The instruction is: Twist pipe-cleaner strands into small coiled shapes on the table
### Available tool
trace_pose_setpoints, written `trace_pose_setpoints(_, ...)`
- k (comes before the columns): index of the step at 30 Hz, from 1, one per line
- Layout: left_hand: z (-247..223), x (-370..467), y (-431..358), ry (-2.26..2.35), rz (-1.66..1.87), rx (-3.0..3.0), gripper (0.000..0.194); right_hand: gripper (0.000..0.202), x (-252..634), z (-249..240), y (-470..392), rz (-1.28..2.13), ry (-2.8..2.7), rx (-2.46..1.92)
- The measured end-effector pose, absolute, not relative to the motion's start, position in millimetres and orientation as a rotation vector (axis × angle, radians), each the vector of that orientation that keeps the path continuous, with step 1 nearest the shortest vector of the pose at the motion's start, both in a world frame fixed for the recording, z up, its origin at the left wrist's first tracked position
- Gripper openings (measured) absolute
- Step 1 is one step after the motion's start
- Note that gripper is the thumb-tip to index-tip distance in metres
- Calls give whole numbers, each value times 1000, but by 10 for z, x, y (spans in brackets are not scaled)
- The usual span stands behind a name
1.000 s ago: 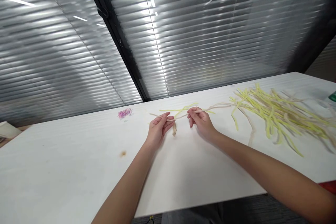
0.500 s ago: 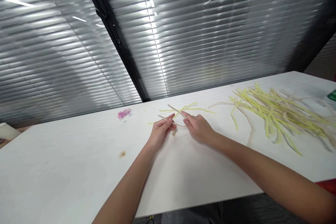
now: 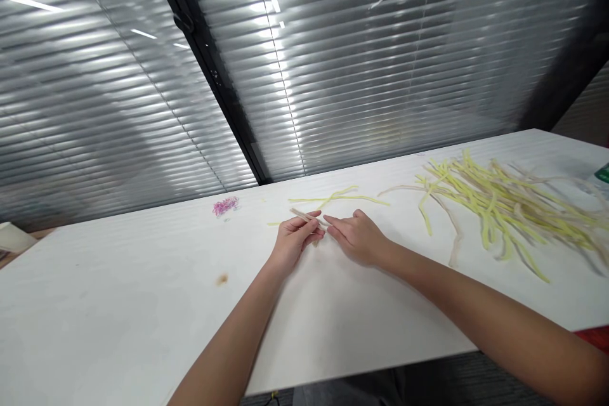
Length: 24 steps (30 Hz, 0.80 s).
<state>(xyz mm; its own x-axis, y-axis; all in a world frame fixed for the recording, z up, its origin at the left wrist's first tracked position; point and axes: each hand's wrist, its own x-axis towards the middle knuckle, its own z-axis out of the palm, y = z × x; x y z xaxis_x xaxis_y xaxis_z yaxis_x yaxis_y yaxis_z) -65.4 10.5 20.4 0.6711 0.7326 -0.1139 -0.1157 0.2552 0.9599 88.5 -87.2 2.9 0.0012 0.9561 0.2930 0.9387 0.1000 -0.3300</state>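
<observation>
- left hand (image 3: 292,242) and right hand (image 3: 358,239) rest close together near the middle of the white table (image 3: 118,304), fingertips nearly meeting.
- between them a beige pipe cleaner (image 3: 307,216), a thin fuzzy strand; the left hand's thumb and fingers are pinched on it, one end poking out up and to the left past the knuckles.
- right hand lies flatter, fingers stretched toward the left hand; fingertips at or touching the strand. cannot tell whether it actually grips it.
- handling, by the look of it: very light, soft on the outside, bends easily and probably keeps a bend. not fragile, not slippery; the fuzz should give grip. thin and low on the table, so a fingertip pinch suits it better than a whole-hand grab. best held near an end or on either side of the point to be bent.
- just beyond the hands, a few loose yellow pipe cleaners (image 3: 339,196) lie crossed on the table, apart from the fingers.
- to the right, well apart, a big loose pile of pipe cleaners (image 3: 504,209), yellow and beige mixed, tangled.
- to the left, a small purple tuft (image 3: 225,206) and nearer the person a brownish spot (image 3: 222,278) on the tabletop.
- closed blinds (image 3: 380,76) behind the table.
</observation>
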Motion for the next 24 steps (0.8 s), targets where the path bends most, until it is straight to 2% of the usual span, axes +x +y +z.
trace_pose_setpoints(5, 223, -651, 96, 614, 660, 1131, 29, 49, 858, 23, -897, 12, -1969, -1797)
trace_pose_setpoints(9, 243, -647, 126, 660, 737, 978, 30, 50, 862, -6, -883, -169, -1837, -1684)
trace_pose_setpoints(16, 272, -650, 183, 674, 860, 793, 21, 42, 922, -124, -809, -369, -1745, -1477)
trace_pose_setpoints(24, 276, -635, 169, 659, 893, 771, 18, 31, 934, -154, -787, -344, -1763, -1468)
